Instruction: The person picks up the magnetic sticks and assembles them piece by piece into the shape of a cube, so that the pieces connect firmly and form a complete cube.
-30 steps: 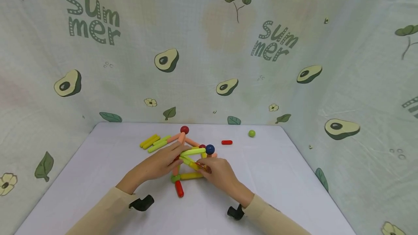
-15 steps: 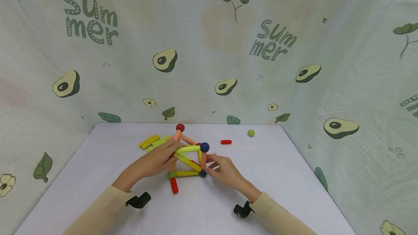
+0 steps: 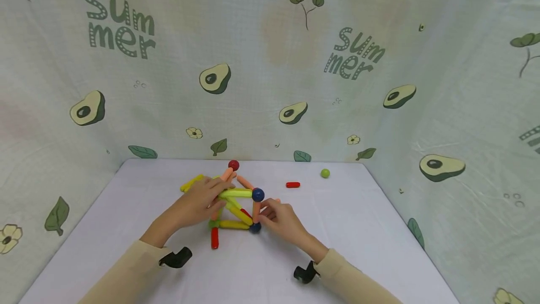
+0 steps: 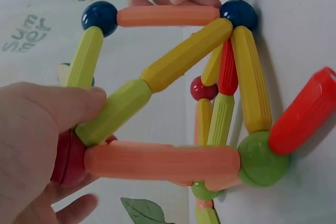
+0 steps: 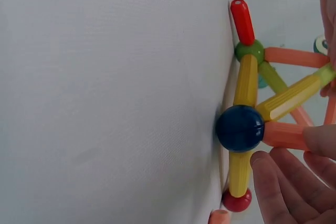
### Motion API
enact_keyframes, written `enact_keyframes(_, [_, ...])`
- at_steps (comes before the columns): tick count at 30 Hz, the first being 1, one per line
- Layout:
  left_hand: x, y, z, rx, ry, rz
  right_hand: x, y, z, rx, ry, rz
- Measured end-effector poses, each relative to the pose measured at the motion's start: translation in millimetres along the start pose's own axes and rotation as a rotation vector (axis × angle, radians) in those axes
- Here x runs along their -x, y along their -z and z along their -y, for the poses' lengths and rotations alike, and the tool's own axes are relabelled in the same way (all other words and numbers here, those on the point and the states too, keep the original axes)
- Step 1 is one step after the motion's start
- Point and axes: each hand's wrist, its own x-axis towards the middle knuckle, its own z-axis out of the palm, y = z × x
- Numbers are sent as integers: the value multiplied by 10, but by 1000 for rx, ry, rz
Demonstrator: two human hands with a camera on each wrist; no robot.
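White table [image 3: 358, 247] — hands [image 3: 197, 203] partly hide rod frame [image 3: 238, 213]

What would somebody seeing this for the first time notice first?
Probably the open frame of ribbed yellow, lime and peach sticks with glossy balls, between the left fingers and right fingers on the white table. A shiny dark-blue ball at its upper right corner and a bright-red stick jutting toward the viewer stand out too.

The rods [image 4: 163, 162] are peach, lime, yellow and red, the balls [image 4: 263, 159] navy, red and green, the backdrop [image 3: 253, 36] avocado-printed.
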Motion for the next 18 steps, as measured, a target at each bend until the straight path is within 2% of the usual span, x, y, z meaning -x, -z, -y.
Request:
enact_keyframes(3, [10,-34,-50,-122,-10,-72,-4,-20,22,-8,-9,5])
enact_keyframes(5, [11,-47,-108,-160,-8,-99,-1,-27,43,-16,-11,6])
enact_keyframes(8, [-11,-68,-211,-171,-32,-126,-3,-27,60,-19,-3,6])
enact_keyframes(11, [-47,-102,-306,-158,-50,-124,-12,-3,54,1,15,28])
enact_keyframes(15, [-82,-158,-374,-165,-31,-126,-83,83,5,72,31,77])
enact_keyframes(18, [-87,-192,-385,-179,-18,-146,-210,167,-48,162,16,78])
